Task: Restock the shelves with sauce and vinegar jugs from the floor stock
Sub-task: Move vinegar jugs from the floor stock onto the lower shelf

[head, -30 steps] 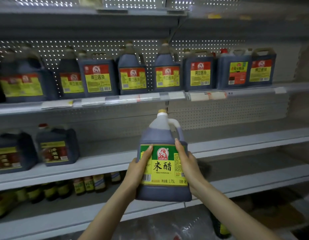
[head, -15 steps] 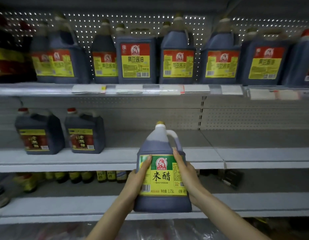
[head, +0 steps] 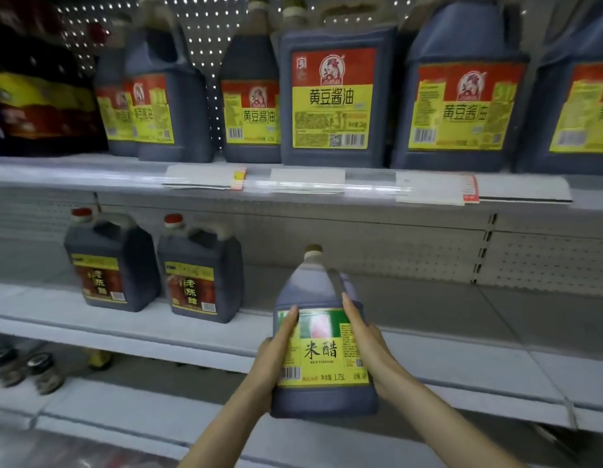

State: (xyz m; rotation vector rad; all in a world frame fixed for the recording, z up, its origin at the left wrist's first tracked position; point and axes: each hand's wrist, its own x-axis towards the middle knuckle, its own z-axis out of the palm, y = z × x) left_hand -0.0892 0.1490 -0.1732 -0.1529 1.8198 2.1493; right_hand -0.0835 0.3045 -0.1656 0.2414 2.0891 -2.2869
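Observation:
A dark rice vinegar jug [head: 322, 352] with a green and yellow label is held upright between both my hands, in front of the middle shelf [head: 462, 349]. My left hand [head: 274, 358] grips its left side with fingers along the label. Its right side is gripped by my right hand [head: 366, 342]. Two dark vinegar jugs with red caps [head: 112, 265] [head: 200, 271] stand on the middle shelf to the left.
The upper shelf [head: 90, 173] carries a row of several soy sauce jugs [head: 334, 99] with red and yellow labels. Price tags [head: 307, 179] hang on its front rail. Small bottles [head: 26, 369] sit on the lower shelf at the left. The middle shelf right of the two jugs is bare.
The view has closed in on the shelves and shifted left. The jug in both hands is now nearer the middle shelf, right of the two red-capped jugs.

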